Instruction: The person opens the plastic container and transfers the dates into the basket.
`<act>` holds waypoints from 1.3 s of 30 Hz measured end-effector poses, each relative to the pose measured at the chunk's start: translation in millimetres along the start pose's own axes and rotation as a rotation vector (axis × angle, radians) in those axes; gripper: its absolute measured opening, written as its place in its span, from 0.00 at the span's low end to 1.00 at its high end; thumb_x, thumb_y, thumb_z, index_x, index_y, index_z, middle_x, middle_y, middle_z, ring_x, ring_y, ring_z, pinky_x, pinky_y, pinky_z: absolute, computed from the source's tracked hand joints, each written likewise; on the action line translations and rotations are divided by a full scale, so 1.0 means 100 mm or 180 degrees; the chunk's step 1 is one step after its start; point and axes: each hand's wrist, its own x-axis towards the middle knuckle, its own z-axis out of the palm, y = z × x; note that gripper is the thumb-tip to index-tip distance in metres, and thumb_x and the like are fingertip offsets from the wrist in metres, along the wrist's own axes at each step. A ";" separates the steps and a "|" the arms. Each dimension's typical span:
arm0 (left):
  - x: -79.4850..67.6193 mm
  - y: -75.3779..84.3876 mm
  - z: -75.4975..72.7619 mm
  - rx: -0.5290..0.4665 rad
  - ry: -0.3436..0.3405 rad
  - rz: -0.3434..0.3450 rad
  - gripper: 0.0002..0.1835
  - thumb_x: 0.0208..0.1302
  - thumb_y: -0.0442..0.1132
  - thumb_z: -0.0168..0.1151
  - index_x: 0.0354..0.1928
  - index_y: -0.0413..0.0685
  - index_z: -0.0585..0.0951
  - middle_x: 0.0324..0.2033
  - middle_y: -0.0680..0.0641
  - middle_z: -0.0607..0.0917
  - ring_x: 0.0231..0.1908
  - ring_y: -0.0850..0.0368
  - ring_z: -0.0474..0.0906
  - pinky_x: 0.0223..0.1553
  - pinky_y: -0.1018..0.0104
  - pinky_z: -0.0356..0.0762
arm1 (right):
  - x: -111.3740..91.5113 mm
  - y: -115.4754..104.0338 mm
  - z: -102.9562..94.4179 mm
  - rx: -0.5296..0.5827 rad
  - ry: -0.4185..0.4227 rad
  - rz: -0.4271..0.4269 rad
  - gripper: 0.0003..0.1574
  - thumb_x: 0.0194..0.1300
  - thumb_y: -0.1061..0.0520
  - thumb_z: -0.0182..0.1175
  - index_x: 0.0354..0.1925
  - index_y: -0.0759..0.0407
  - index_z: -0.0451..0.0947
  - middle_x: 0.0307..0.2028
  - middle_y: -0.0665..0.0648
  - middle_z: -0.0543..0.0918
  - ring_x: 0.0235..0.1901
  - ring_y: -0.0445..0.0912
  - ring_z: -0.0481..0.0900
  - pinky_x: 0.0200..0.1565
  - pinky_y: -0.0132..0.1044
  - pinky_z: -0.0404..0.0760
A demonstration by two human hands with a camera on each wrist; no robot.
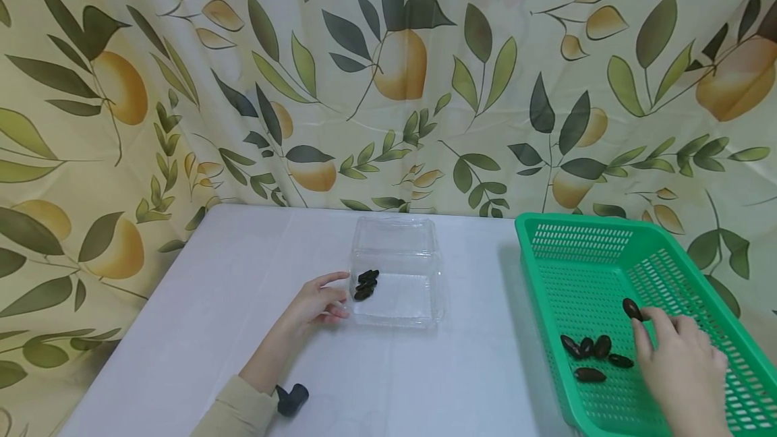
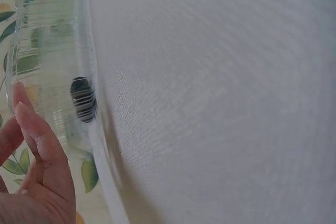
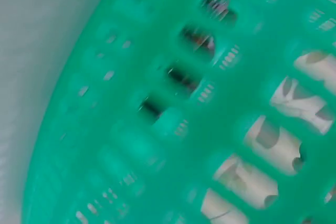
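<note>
At rear of the white-covered table (image 1: 461,369) hangs a printed curtain (image 1: 358,12). On the table's R side: green basket (image 1: 583,295), holding 5 loose dark pieces (image 1: 590,375). Approx. mid-table: clear plastic box (image 1: 407,295), lid open at its far side, w/ a small cluster (image 1: 366,285) of dark pieces at its L end (count unclear, approx. 3).

Step in hand (my judgement): pick 1 piece from basket. Next move likely calls for: (a) maintain pinch, (b) lift clear of basket wall, (c) steer L toward box if transfer is intended. Caution: piece looks smooth; a light pinch may slip.

Hand pose, R: my R hand (image 1: 686,363) reaches into basket from the near side, back of hand up, thumb & index pinching 1 dark oval piece (image 1: 631,307) at its near end. Piece is above basket floor, tilted, apart from the other 5. R wrist view is blurred; grip can't be verified there.

Hand pose, L: my L hand (image 1: 318,302) is at box's L wall, fingers loosely bent, not clenched, no piece held. Fingertips appear to touch the wall; pressure can't be told.
</note>
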 end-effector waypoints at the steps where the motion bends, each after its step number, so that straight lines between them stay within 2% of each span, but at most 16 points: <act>1: 0.00 0.00 0.00 0.0002 0.0005 -0.0005 0.26 0.59 0.31 0.55 0.61 0.48 0.69 0.32 0.43 0.79 0.19 0.60 0.80 0.21 0.71 0.77 | 0.01 0.03 0.00 -0.0031 -0.0022 0.0032 0.18 0.67 0.56 0.51 0.50 0.66 0.66 0.43 0.77 0.65 0.40 0.71 0.64 0.36 0.66 0.60; 7: 0.00 0.00 0.00 0.0011 -0.0003 -0.0017 0.26 0.60 0.32 0.55 0.61 0.48 0.69 0.32 0.44 0.79 0.19 0.60 0.79 0.22 0.70 0.77 | 0.07 0.17 0.01 -0.0243 -0.0236 0.0217 0.18 0.67 0.57 0.50 0.51 0.66 0.64 0.43 0.78 0.63 0.41 0.71 0.62 0.40 0.67 0.60; 12: -0.01 0.01 0.00 0.0006 -0.0019 -0.0014 0.26 0.60 0.32 0.54 0.62 0.48 0.69 0.33 0.43 0.79 0.19 0.60 0.79 0.22 0.70 0.78 | 0.11 0.25 0.01 -0.0355 -0.0296 0.0237 0.16 0.67 0.58 0.51 0.50 0.66 0.65 0.40 0.77 0.64 0.39 0.70 0.63 0.37 0.65 0.61; 18: 0.00 0.02 -0.01 0.0009 -0.0040 0.0008 0.26 0.60 0.32 0.54 0.62 0.48 0.68 0.34 0.42 0.79 0.19 0.60 0.79 0.22 0.70 0.78 | 0.13 0.30 0.02 -0.0447 -0.0390 0.0264 0.16 0.66 0.59 0.51 0.49 0.66 0.65 0.39 0.77 0.63 0.40 0.70 0.62 0.38 0.65 0.61; 25: -0.01 0.02 -0.01 0.0011 -0.0047 -0.0014 0.26 0.60 0.32 0.54 0.62 0.47 0.68 0.33 0.43 0.78 0.18 0.60 0.79 0.22 0.70 0.78 | 0.14 0.34 0.02 -0.0573 -0.0784 0.0284 0.17 0.66 0.57 0.51 0.49 0.66 0.64 0.41 0.78 0.62 0.42 0.73 0.60 0.39 0.65 0.61; 33: -0.01 0.02 -0.01 0.0000 -0.0020 -0.0033 0.26 0.60 0.32 0.55 0.62 0.48 0.69 0.34 0.42 0.79 0.18 0.60 0.79 0.22 0.70 0.77 | 0.17 0.47 0.11 -0.0703 -0.1260 0.0368 0.18 0.65 0.56 0.51 0.50 0.65 0.63 0.42 0.77 0.61 0.43 0.73 0.58 0.41 0.66 0.60; 39: 0.00 0.01 -0.01 0.0019 -0.0007 -0.0027 0.25 0.60 0.32 0.55 0.61 0.49 0.69 0.34 0.42 0.79 0.18 0.60 0.79 0.22 0.70 0.77 | 0.18 0.52 0.16 -0.0675 -0.1255 0.0395 0.16 0.66 0.57 0.49 0.50 0.64 0.63 0.44 0.77 0.59 0.44 0.73 0.56 0.42 0.66 0.58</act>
